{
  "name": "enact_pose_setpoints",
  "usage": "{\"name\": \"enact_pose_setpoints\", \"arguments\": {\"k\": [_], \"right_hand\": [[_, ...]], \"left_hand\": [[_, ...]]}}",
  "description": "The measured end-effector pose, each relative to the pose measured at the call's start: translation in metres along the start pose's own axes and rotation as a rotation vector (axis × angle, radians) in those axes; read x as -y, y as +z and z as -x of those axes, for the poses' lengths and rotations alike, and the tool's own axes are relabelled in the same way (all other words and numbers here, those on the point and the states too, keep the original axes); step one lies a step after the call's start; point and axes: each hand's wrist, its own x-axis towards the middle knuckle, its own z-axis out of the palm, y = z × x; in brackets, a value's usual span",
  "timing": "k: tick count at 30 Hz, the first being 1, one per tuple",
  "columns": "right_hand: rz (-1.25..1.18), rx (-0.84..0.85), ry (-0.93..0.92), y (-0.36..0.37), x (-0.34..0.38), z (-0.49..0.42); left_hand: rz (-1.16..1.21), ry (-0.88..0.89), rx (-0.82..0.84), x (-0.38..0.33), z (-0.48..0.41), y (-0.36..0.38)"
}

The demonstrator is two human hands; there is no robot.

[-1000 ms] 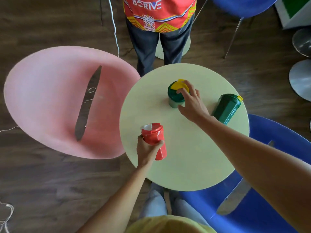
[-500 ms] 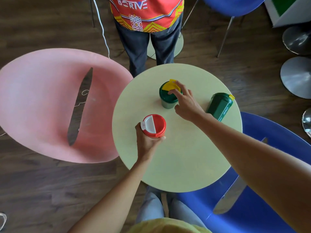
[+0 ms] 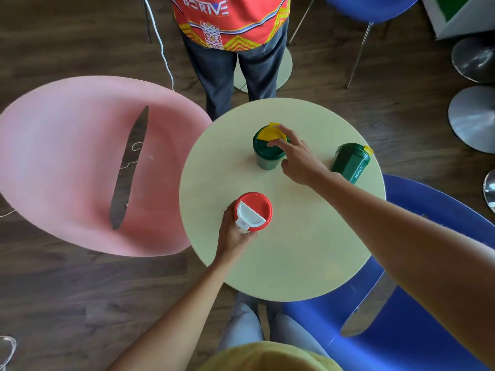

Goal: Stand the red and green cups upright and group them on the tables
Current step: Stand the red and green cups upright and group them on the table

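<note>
The left hand point(image 3: 234, 234) fingers wrap the upright red cup point(image 3: 252, 212). The right hand point(image 3: 297, 159) fingers rest apart on the upright green cup's point(image 3: 268, 148) lid.

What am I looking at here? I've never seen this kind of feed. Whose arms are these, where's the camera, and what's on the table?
There is no machine: a person wears a camera on the head, looking down at their own arms. The left hand grips a red cup with a white flap, standing upright on the round table. The right hand rests its fingers on the yellow lid of an upright green cup. A second green cup lies tipped near the table's right edge. A pink chair and a blue chair flank the table; another person stands opposite.
</note>
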Motion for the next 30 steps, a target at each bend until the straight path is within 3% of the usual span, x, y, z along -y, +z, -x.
{"name": "enact_pose_setpoints", "arguments": {"k": [7,11,14,18,21,30], "right_hand": [[-0.115,-0.121,-0.027,-0.003,-0.005,-0.011],[-0.317,-0.198,0.129,-0.01,0.001,-0.023],[-0.327,-0.094,0.286,-0.013,-0.004,-0.035],[-0.528,-0.034,0.337,-0.013,-0.01,-0.039],[-0.591,0.011,0.313,-0.016,-0.011,-0.039],[-0.478,0.13,0.223,-0.023,-0.009,-0.041]], "left_hand": [[-0.028,-0.015,-0.047,-0.008,-0.004,0.008],[-0.009,-0.027,-0.07,-0.016,-0.007,0.012],[-0.017,-0.034,-0.087,-0.022,-0.011,0.016],[-0.011,-0.038,-0.112,-0.03,-0.016,0.022],[-0.014,-0.037,-0.116,-0.034,-0.021,0.026],[0.019,-0.053,-0.167,-0.047,-0.032,0.036]]}}
